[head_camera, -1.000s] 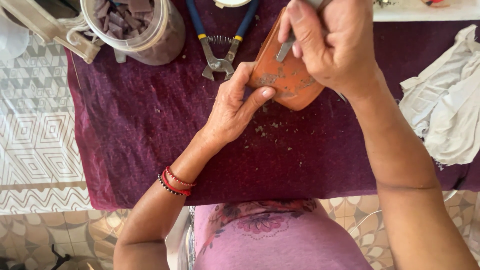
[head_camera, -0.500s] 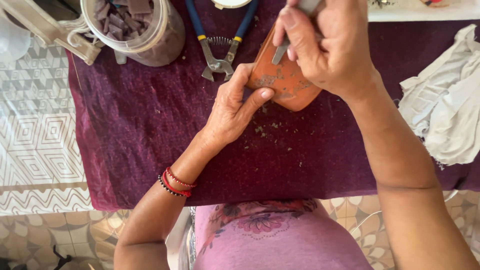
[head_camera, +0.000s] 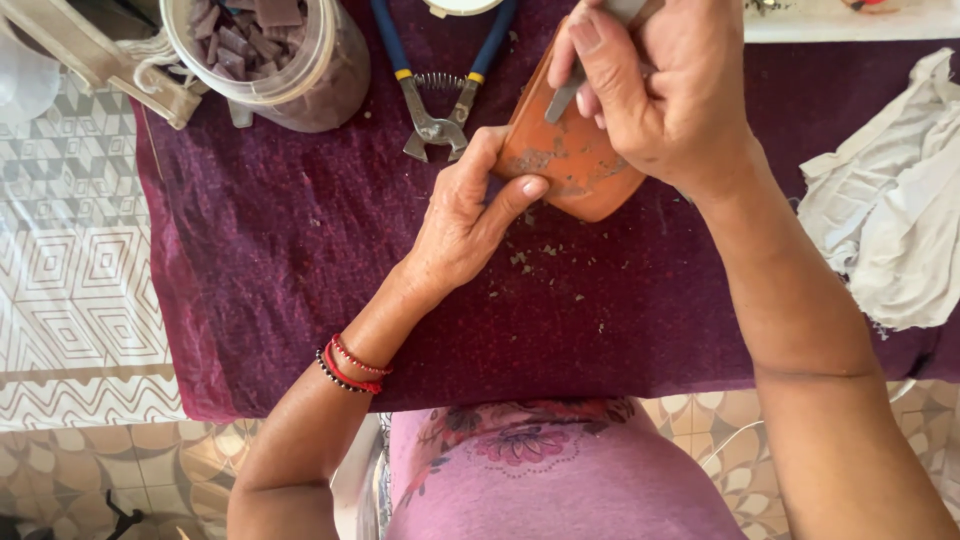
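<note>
My left hand (head_camera: 470, 215) grips the near edge of a small orange clay pot (head_camera: 570, 165) that lies tilted on a purple cloth (head_camera: 300, 260). Its thumb presses on the pot's side. My right hand (head_camera: 665, 90) is closed around a thin grey metal tool (head_camera: 565, 95), whose tip touches the pot's surface. Grey smears mark the pot. Small crumbs (head_camera: 530, 260) lie on the cloth just below the pot.
Blue-handled nippers (head_camera: 435, 100) lie on the cloth behind my left hand. A clear jar of purple tile pieces (head_camera: 265, 50) stands at the back left. A crumpled white rag (head_camera: 885, 210) lies on the right. Patterned floor tiles (head_camera: 70, 280) show at the left.
My right hand with the tool has shifted slightly up and back over the pot. My left hand keeps the same hold.
</note>
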